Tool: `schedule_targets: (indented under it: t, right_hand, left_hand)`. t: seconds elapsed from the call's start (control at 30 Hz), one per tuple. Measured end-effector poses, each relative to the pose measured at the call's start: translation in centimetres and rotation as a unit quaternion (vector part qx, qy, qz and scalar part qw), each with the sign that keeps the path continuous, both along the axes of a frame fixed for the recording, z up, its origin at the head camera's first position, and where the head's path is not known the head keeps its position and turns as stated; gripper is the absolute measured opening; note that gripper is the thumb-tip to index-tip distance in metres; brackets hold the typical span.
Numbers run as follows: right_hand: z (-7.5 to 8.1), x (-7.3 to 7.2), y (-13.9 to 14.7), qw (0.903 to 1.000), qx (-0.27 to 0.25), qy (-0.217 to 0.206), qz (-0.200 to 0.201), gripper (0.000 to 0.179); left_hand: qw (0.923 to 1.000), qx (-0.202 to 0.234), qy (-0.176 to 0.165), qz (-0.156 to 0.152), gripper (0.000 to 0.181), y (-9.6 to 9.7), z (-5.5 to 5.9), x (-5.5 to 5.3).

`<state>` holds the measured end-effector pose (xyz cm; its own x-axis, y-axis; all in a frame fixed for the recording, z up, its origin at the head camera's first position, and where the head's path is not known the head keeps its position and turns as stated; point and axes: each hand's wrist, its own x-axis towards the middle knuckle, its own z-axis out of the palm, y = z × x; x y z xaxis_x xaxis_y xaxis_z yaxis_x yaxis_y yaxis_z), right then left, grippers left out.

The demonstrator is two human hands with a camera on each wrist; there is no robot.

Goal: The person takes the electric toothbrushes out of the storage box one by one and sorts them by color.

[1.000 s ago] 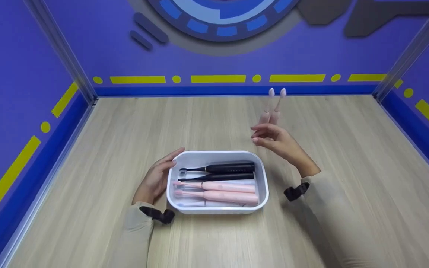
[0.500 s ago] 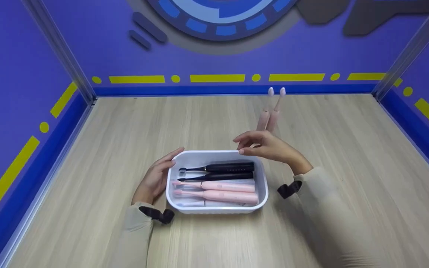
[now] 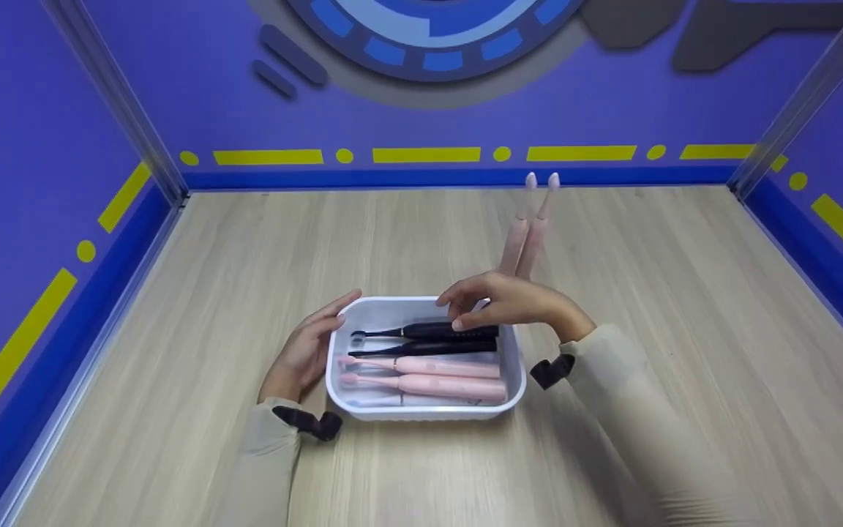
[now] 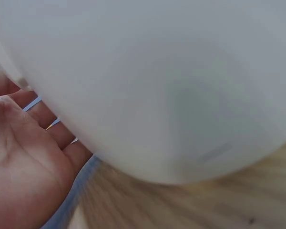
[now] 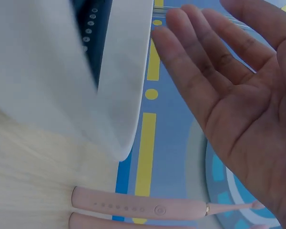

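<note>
A white plastic box (image 3: 425, 414) holds two black electric toothbrushes (image 3: 458, 347) and two pink electric toothbrushes (image 3: 454, 388), lying side by side with their heads to the left. My left hand (image 3: 301, 353) holds the box's left end, its thumb at the rim and the fingers along the outside. Over the back right of the box hovers my right hand (image 3: 513, 301), fingers loosely bent and nothing in them. It hides part of the back rim and the upper black toothbrush. Behind it two more pink toothbrushes (image 3: 536, 238) stand upright on the table.
The wooden table (image 3: 260, 249) is bounded by a blue-purple back wall (image 3: 421, 124) with yellow marks and by side walls. A pale brush head (image 3: 374, 401) shows at the box's front edge, under the pink toothbrushes.
My right hand has come away from the standing pink toothbrushes, leftward and toward me, over the box. The left hand and the box have stayed in place.
</note>
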<state>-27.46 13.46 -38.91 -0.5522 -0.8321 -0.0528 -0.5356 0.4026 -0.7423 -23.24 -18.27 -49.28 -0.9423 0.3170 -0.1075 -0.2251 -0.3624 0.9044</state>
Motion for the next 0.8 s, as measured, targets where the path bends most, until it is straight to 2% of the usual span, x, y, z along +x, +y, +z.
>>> schedule_targets:
  t: [0.2,0.3,0.53,0.8]
  right_hand:
    - [0.4,0.4,-1.1,0.9977,0.059,0.018,0.026,0.04]
    - [0.5,0.6,-1.6,0.996,0.081,0.014,0.034,0.041]
    - [0.6,0.8,-2.4,0.9927,0.101,-0.02,0.063,0.041]
    - [0.2,0.8,-3.2,0.9883,0.127,-0.026,0.081,0.04]
  left_hand:
    - [1.0,0.0,0.001,-0.004,0.051,-0.1,0.0,0.0]
    - [1.0,-0.004,0.001,-0.009,0.051,-0.1,-0.1,0.0]
    - [0.9999,-0.006,0.0,-0.009,0.051,-0.2,-0.1,-0.1]
    - [1.0,0.001,-0.002,-0.007,0.052,-0.1,0.0,0.0]
